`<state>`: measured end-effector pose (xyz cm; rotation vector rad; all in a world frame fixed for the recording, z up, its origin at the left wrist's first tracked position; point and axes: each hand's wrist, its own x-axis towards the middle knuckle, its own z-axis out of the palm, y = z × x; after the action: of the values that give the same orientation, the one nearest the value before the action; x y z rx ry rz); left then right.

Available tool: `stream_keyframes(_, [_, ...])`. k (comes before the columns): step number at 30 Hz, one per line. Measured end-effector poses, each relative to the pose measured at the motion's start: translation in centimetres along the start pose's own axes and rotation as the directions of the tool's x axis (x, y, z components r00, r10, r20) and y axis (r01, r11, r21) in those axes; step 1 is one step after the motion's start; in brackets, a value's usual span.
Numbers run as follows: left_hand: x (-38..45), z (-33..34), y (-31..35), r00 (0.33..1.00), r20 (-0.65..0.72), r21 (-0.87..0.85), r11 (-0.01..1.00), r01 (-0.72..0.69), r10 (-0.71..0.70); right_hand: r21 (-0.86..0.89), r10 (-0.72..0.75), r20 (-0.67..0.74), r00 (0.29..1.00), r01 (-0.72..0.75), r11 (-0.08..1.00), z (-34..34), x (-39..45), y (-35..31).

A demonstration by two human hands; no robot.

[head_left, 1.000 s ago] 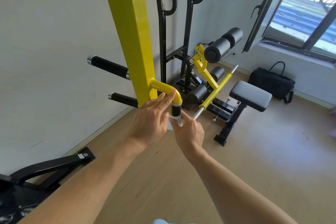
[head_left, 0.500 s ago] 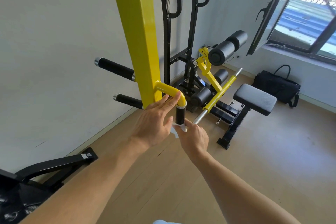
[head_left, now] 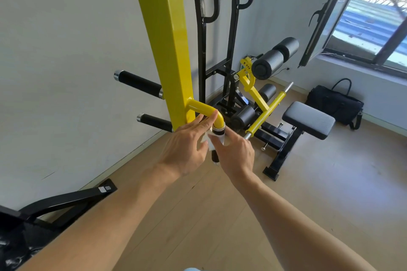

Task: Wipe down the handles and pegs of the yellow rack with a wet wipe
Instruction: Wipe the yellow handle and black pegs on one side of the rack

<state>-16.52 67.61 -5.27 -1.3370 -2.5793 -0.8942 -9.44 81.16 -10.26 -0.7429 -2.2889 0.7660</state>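
The yellow rack post (head_left: 169, 35) rises at centre. A curved yellow handle (head_left: 206, 110) bends off it and ends in a black grip (head_left: 215, 156) pointing down. My right hand (head_left: 236, 154) grips a white wet wipe (head_left: 217, 138) wrapped round the upper part of that grip. My left hand (head_left: 187, 149) lies beside it with straight fingers touching the yellow bend just above the grip. Two black pegs stick out left of the post, an upper peg (head_left: 138, 82) and a lower peg (head_left: 154, 121).
Behind the post stands a black frame (head_left: 231, 39) with a yellow-and-black leg machine (head_left: 259, 94) and a padded seat (head_left: 308, 119). A black bag (head_left: 334, 103) sits under the open window (head_left: 363, 17). A black base bar (head_left: 66, 200) lies at lower left by the white wall.
The right hand has slid the wipe up the black grip from its lower end to just under the yellow bend. The left hand stays on the bend. The view has drifted slightly.
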Motion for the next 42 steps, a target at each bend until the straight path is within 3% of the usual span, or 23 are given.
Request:
stream_keyframes(3, [-0.1, 0.1, 0.1, 1.0, -0.001, -0.005, 1.0, -0.003, 0.003, 0.037, -0.012, -0.023, 1.0, 0.013, 0.999, 0.5, -0.2, -0.1])
stream_keyframes(6, [-0.1, 0.1, 0.3, 1.0, -0.003, 0.007, 1.0, -0.003, 0.003, -0.151, 0.148, 0.245, 0.958, -0.113, 0.982, 2.4, -1.9, 2.8])
stream_keyframes(8, [-0.1, 0.0, 0.3, 1.0, 0.01, 0.008, 1.0, -0.002, 0.002, -0.194, 0.191, 0.328, 0.925, -0.132, 0.972, 2.8, -2.5, 4.1])
stream_keyframes(13, [-0.1, 0.1, 0.1, 1.0, 0.004, 0.01, 1.0, -0.011, 0.011, 0.152, 0.055, 0.031, 0.998, -0.059, 0.987, 1.5, -0.7, 1.5])
stream_keyframes(14, [-0.3, 0.2, 0.1, 1.0, -0.003, 0.013, 1.0, -0.01, 0.01, 0.193, 0.047, 0.013, 0.999, -0.048, 0.98, 1.6, -0.6, 1.2])
stream_keyframes(16, [-0.4, 0.3, 0.0, 1.0, -0.003, 0.018, 1.0, -0.003, 0.003, 0.194, 0.076, 0.105, 0.992, -0.096, 0.976, 2.3, -1.1, 1.9])
stream_keyframes(20, [-0.5, 0.4, 0.3, 1.0, -0.006, 0.014, 0.999, -0.031, 0.031, -0.037, 0.28, 0.442, 0.852, -0.294, 0.955, 3.4, -2.4, 4.4])
stream_keyframes(22, [-1.1, 0.5, 0.3, 0.999, -0.025, -0.023, 0.999, -0.038, 0.038, 0.016, 0.382, 0.458, 0.803, -0.437, 0.899, 3.3, -3.0, 5.2])
stream_keyframes(24, [-2.8, 0.9, -0.2, 0.997, -0.083, -0.128, 0.992, -0.001, -0.01, 0.118, 0.473, 0.537, 0.698, -0.617, 0.778, 3.1, -4.2, 5.1])
stream_keyframes(26, [-5.3, 1.3, -1.1, 0.971, -0.198, -0.244, 0.966, 0.085, -0.135, 0.165, 0.41, 0.707, 0.576, -0.699, 0.696, 2.5, -6.0, 3.3])
stream_keyframes(27, [-6.5, 1.4, -1.7, 0.935, -0.256, -0.293, 0.942, 0.167, -0.245, 0.198, 0.339, 0.757, 0.559, -0.689, 0.697, 2.3, -6.7, 2.1])
stream_keyframes(29, [-8.3, 0.9, -2.4, 0.799, -0.283, -0.404, 0.821, 0.403, -0.531, 0.295, 0.222, 0.747, 0.626, -0.612, 0.733, 1.9, -6.7, -0.9])
stream_keyframes(31, [-9.2, -0.2, -3.1, 0.666, -0.206, -0.524, 0.656, 0.544, -0.717, 0.383, 0.111, 0.709, 0.696, -0.513, 0.768, 1.8, -5.7, -3.7])
stream_keyframes(32, [-9.3, -0.8, -3.4, 0.633, -0.145, -0.586, 0.581, 0.564, -0.76, 0.406, 0.055, 0.703, 0.709, -0.464, 0.787, 1.8, -5.3, -5.0])
stream_keyframes(34, [-9.3, -2.2, -4.2, 0.614, -0.01, -0.693, 0.448, 0.565, -0.789, 0.404, 0.011, 0.715, 0.699, -0.426, 0.809, 2.3, -4.8, -7.0])
stream_keyframes(36, [-9.2, -3.2, -4.9, 0.604, 0.064, -0.749, 0.361, 0.555, -0.794, 0.435, 0.02, 0.744, 0.668, -0.507, 0.744, 2.8, -4.8, -8.7])
stream_keyframes(39, [-9.2, -4.4, -7.1, 0.607, 0.102, -0.797, 0.3, 0.523, -0.788, 0.497, 0.053, 0.738, 0.673, -0.595, 0.632, 4.1, -4.9, -10.3])
stream_keyframes(42, [-8.5, -5.5, -9.8, 0.64, 0.127, -0.818, 0.285, 0.5, -0.757, 0.529, 0.101, 0.701, 0.705, -0.61, 0.59, 5.8, -4.8, -11.6])
